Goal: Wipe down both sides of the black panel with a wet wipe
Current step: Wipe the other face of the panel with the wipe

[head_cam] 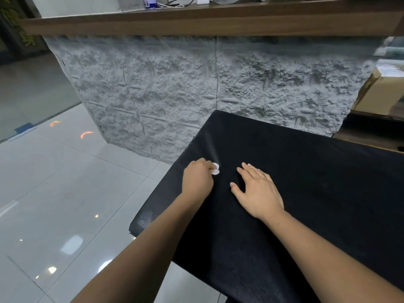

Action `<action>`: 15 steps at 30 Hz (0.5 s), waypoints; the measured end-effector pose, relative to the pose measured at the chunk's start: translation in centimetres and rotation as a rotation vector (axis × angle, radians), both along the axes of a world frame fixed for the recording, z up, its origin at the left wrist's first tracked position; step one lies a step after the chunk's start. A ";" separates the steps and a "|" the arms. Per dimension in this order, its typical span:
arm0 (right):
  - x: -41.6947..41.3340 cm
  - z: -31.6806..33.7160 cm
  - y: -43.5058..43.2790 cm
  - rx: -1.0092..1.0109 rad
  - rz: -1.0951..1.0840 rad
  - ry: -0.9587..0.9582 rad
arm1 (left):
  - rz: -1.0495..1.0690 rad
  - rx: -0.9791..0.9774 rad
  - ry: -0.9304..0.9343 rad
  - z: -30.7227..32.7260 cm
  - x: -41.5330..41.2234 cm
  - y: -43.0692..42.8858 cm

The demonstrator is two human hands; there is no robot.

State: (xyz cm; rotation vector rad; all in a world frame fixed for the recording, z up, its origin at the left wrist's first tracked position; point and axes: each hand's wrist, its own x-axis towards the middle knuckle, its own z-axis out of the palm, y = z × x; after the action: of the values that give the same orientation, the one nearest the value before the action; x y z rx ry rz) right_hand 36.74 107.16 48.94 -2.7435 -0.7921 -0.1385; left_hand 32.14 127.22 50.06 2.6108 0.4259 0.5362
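**Wiping the top face, left side first**

My left hand (197,178) is clenched around the wet wipe (216,168), pressing it on the black panel (306,182). My right hand (258,189) lies flat and released beside it, at 3 o'clock. The panel's long axis runs toward 2 o'clock, so most unwiped surface lies nearer my right hand.

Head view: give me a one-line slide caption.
Left hand presses a balled wet wipe onto the black panel while the right hand lies flat, steadying it.
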 end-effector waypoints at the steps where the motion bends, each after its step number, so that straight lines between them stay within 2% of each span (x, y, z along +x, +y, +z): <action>1: 0.0 0.0 0.0 0.004 -0.002 -0.001 | -0.011 -0.003 -0.008 -0.1 0.0 -0.5; 8: 0.0 -0.2 -0.1 0.017 0.001 -0.002 | -0.142 0.024 -0.012 -0.6 -0.9 -2.9; 15: 0.0 -0.2 -0.2 0.025 -0.001 -0.007 | -0.188 0.006 0.021 0.2 -1.0 -0.9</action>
State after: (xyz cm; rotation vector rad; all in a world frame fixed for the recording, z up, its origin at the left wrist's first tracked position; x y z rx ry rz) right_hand 36.76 106.97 48.78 -2.7217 -0.7853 -0.1569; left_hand 31.13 126.30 50.24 2.6290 0.1823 0.4482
